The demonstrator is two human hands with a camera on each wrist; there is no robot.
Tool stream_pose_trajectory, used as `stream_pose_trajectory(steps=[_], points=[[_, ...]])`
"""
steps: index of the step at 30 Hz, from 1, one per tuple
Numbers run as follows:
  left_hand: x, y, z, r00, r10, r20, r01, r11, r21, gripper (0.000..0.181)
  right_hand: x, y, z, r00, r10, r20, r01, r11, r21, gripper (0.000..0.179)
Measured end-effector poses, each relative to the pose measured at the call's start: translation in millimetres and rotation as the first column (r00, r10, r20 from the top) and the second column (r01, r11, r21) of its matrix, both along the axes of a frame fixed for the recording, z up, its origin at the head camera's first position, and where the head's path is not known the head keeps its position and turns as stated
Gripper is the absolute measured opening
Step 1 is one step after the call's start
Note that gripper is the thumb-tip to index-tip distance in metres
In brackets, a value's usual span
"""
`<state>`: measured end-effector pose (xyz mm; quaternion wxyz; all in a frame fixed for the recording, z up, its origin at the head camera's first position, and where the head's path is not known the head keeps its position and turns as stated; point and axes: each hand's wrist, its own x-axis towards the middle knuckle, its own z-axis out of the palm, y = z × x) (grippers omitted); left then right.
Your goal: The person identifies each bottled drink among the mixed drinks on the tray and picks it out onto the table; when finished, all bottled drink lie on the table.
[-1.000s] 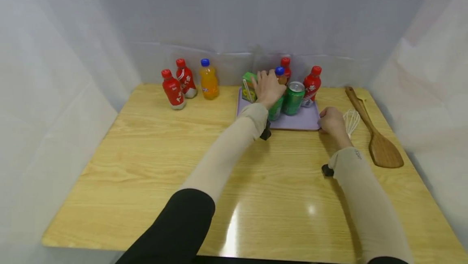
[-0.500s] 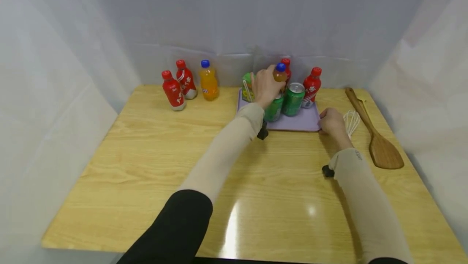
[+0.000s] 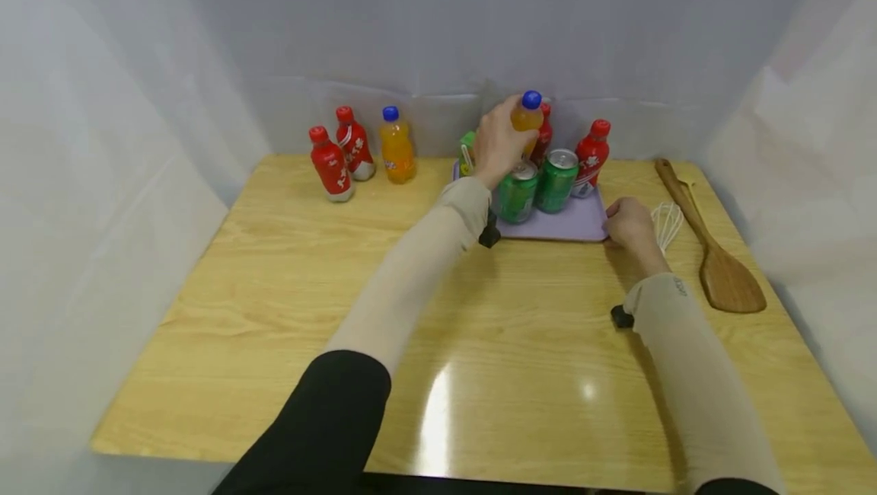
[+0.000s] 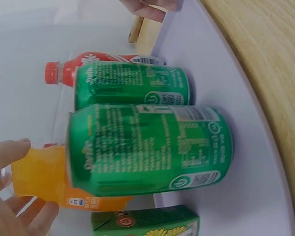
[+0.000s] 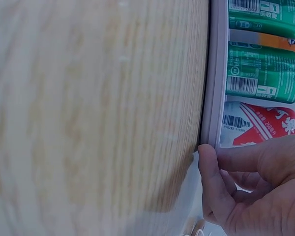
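Plastic bottle [image 3: 527, 116], smooth tray [image 3: 556, 227], glossy wood table [image 3: 274, 327]

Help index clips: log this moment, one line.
left hand: grips blue-capped orange plastic bottle; right hand: holds purple rectangular tray; on tray: two green metal cans

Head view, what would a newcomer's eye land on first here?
Probably the orange drink bottle in the left hand, its blue cap standing out beyond the two green cans on the purple tray. After that, perhaps the big wooden spatula lying at the right of the table.
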<state>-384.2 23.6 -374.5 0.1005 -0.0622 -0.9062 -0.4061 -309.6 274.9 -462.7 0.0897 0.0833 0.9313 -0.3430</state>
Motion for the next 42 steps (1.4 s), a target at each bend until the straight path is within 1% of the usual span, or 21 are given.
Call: stream_pose_trajectory(steps=[5, 9, 14, 17, 21, 23, 25, 28, 30, 32, 35, 37, 38, 41, 42], points=[[1.5, -3.9, 10.2, 1.000, -0.009, -0.004, 0.009, 1.000, -0.011, 0.061, -4.2, 1, -2.3, 1.000, -0.015, -0.008, 0.015, 1.000, -0.009, 0.025], [1.6, -7.4, 18.4, 1.000, -0.022, -0.013, 0.022, 1.000, 0.017, 0.063, -5.1, 1, -2.0, 1.000, -0.016, -0.017, 0.015, 1.000, -0.014, 0.026], [-0.8, -12.4, 29.8, 0.998, -0.056, -0.004, 0.056, 0.992, 0.116, 0.065, -4.6, 0, 0.4, 1.000, -0.017, -0.022, 0.016, 0.999, -0.030, 0.026], [-1.9, -15.4, 35.2, 0.996, -0.088, -0.006, 0.088, 0.981, 0.175, 0.066, -3.7, -2, 1.8, 1.000, -0.019, -0.008, 0.019, 0.999, -0.033, 0.026], [-2.5, -20.2, 39.5, 0.990, -0.139, -0.011, 0.137, 0.962, 0.235, 0.066, -1.6, -4, 4.2, 1.000, -0.019, 0.007, 0.019, 1.000, -0.025, 0.027], [-2.6, -23.6, 40.7, 0.984, -0.176, -0.015, 0.173, 0.941, 0.292, 0.066, -0.6, -4, 4.9, 1.000, -0.016, 0.011, 0.016, 1.000, -0.019, 0.027], [-2.4, -27.9, 41.7, 0.977, -0.211, -0.018, 0.203, 0.911, 0.359, 0.066, 0.1, -4, 5.0, 1.000, -0.012, 0.017, 0.012, 1.000, -0.014, 0.028], [-3.0, -35.2, 43.2, 0.962, -0.272, -0.035, 0.257, 0.851, 0.459, 0.066, 0.4, -4, 4.3, 1.000, -0.010, 0.022, 0.010, 1.000, -0.010, 0.027], [-3.2, -40.2, 44.5, 0.953, -0.301, -0.043, 0.281, 0.817, 0.503, 0.066, 0.3, -4, 3.9, 1.000, -0.008, 0.019, 0.008, 1.000, -0.010, 0.027], [-4.2, -44.7, 46.3, 0.944, -0.326, -0.049, 0.300, 0.786, 0.541, 0.066, -0.7, -3, 3.6, 1.000, -0.006, 0.015, 0.006, 1.000, -0.007, 0.027], [-5.3, -51.0, 49.1, 0.937, -0.346, -0.042, 0.302, 0.748, 0.591, 0.066, -1.5, -2, 3.5, 1.000, -0.006, 0.010, 0.006, 1.000, -0.001, 0.028], [-5.9, -55.4, 51.5, 0.934, -0.356, -0.037, 0.302, 0.729, 0.614, 0.066, -2.3, -2, 3.2, 1.000, -0.008, 0.012, 0.008, 1.000, 0.005, 0.028], [-6.1, -57.9, 52.4, 0.931, -0.362, -0.042, 0.309, 0.724, 0.616, 0.065, -2.6, -2, 3.3, 1.000, -0.011, 0.013, 0.011, 1.000, 0.004, 0.028], [-6.3, -66.9, 55.2, 0.924, -0.377, -0.062, 0.334, 0.718, 0.611, 0.064, -3.9, -1, 3.5, 1.000, -0.014, 0.021, 0.014, 1.000, 0.002, 0.027], [-6.1, -70.3, 55.9, 0.923, -0.378, -0.074, 0.343, 0.721, 0.602, 0.064, -4.4, -1, 3.5, 1.000, -0.014, 0.021, 0.014, 1.000, 0.001, 0.027]])
